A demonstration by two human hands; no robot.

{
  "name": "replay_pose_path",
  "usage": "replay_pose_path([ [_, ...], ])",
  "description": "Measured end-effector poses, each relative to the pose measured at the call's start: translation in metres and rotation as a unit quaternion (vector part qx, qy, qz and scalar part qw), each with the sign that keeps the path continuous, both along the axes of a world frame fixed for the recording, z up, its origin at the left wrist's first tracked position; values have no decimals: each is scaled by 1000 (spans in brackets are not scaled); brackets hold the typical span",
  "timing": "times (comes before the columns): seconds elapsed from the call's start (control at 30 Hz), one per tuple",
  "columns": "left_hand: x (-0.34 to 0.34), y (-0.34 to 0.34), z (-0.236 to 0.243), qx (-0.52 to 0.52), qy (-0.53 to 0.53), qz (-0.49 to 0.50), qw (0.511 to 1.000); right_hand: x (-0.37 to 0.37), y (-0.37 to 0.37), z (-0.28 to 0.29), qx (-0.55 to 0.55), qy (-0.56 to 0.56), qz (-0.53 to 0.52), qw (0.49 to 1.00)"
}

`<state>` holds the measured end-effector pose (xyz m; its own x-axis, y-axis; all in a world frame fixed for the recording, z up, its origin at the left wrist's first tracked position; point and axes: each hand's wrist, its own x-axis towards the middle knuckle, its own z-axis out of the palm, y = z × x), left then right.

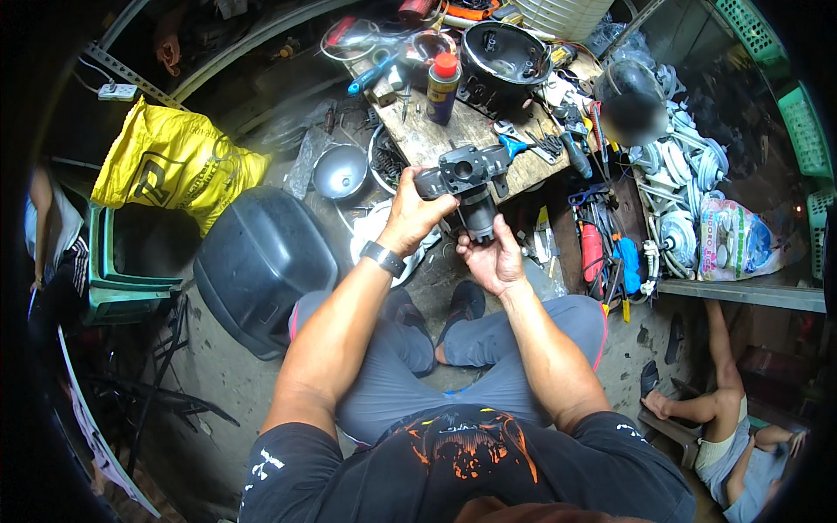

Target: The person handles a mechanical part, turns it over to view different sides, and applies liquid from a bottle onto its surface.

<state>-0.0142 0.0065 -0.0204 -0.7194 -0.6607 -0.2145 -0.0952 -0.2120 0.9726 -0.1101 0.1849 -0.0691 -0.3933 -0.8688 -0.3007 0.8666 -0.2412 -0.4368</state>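
Observation:
Over the near edge of the wooden bench (418,131) I hold a dark machine part (475,179). It has a flange-like top with a round hole, side lugs and a cylindrical body pointing toward me. My left hand (412,213) is closed around its left side, with a dark band on that wrist. The thumb and curled fingers of my right hand (495,257) touch the lower end of the cylinder. Just beyond the part stands a spray can (442,94) with a red cap. Blue-handled pliers (513,144) lie on the bench to its right.
A black bowl-shaped housing (504,61) sits at the bench's back. Tools, including a red-handled one (592,253), crowd the right side beside grey metal parts (684,166). On the left are a black case (257,261), yellow sack (179,161) and metal bowl (340,172). Another person (728,410) sits lower right.

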Motion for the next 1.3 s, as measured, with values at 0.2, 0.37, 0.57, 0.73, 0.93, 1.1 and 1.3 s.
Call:
replay_pose_path([
  [0.2, 2, 1, 7, -119, 5, 2, 993, 0, 0, 4, -16, 72, -23, 997],
  [0.37, 2, 2, 13, -117, 10, -2, 993, -9, 8, -4, -28, 40, 18, 999],
  [0.57, 4, -8, 2, -38, 56, -29, 997, 4, 1, 12, 22, 154, -37, 987],
  [0.73, -1, 1, -1, 67, 76, 24, 995, -2, 2, 18, 54, 161, -42, 985],
  [0.93, 4, -2, 0, 218, 46, 3, 975, -3, 0, 25, 85, 178, -46, 979],
  [1.1, 1, 3, 1, 176, 38, 9, 984, -2, 2, 26, 94, 185, -40, 978],
  [1.3, -4, 3, 6, 126, 27, -10, 992, -4, 6, 21, 93, 200, -42, 975],
])
